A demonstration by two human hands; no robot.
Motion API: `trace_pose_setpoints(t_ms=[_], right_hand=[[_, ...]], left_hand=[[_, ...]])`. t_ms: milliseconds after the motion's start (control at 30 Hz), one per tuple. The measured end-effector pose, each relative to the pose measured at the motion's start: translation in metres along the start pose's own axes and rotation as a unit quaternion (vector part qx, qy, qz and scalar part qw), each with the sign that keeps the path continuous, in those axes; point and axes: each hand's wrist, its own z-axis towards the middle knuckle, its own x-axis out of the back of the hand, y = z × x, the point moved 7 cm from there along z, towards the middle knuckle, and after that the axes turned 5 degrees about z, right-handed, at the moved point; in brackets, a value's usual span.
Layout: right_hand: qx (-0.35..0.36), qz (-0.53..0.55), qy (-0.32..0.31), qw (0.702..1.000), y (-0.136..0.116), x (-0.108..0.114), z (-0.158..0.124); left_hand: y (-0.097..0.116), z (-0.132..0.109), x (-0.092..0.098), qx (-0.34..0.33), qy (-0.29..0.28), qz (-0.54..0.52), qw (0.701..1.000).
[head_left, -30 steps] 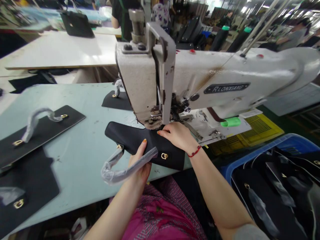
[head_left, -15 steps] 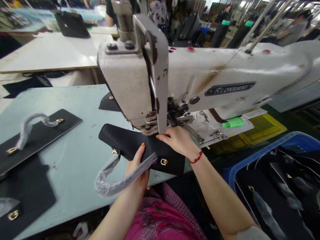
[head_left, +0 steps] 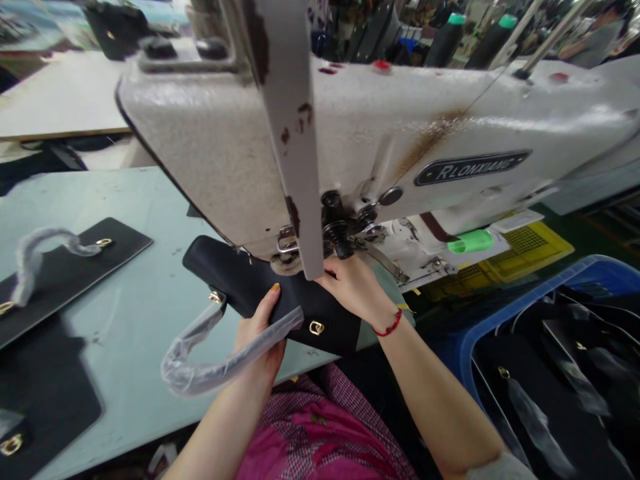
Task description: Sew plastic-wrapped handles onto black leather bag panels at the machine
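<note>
A black bag panel (head_left: 240,270) with gold ring fittings lies under the head of a white sewing machine (head_left: 210,153). Its handle (head_left: 215,373) is wrapped in clear plastic and loops out over my left wrist. My left hand (head_left: 263,333) grips the panel's near edge, thumb on top and fingers underneath. Close to the presser foot, my right hand (head_left: 353,287) pinches the panel's upper edge; the machine's lever partly hides those fingertips. The needle area is hidden behind the machine head.
More black panels with wrapped handles (head_left: 75,260) lie on the pale green table (head_left: 145,347) to the left. At right, a blue bin (head_left: 467,360) holds several similar pieces. A yellow crate (head_left: 537,247) stands behind it. A green bobbin-like cylinder (head_left: 470,241) rests on the machine bed.
My view has moved closer to the machine, so its head looks larger. Both hands keep their hold on the bag panel, which has shifted only slightly left in view.
</note>
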Motion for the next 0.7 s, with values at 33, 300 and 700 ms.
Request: trace_pose_setpoints(t_ms=[33, 300, 700], right_hand=[[0.000, 0.011, 0.000, 1.000, 0.001, -0.002, -0.001], [0.025, 0.152, -0.028, 0.988, 0.002, -0.021, -0.014], [-0.032, 0.290, 0.036, 0.956, 0.004, -0.043, -0.023]], left_hand=[[0.003, 0.001, 0.000, -0.002, -0.007, 0.010, 1.000], [0.035, 0.019, -0.010, -0.022, -0.110, 0.094, 0.989], [0.064, 0.043, -0.028, 0.001, -0.203, 0.189, 0.961]])
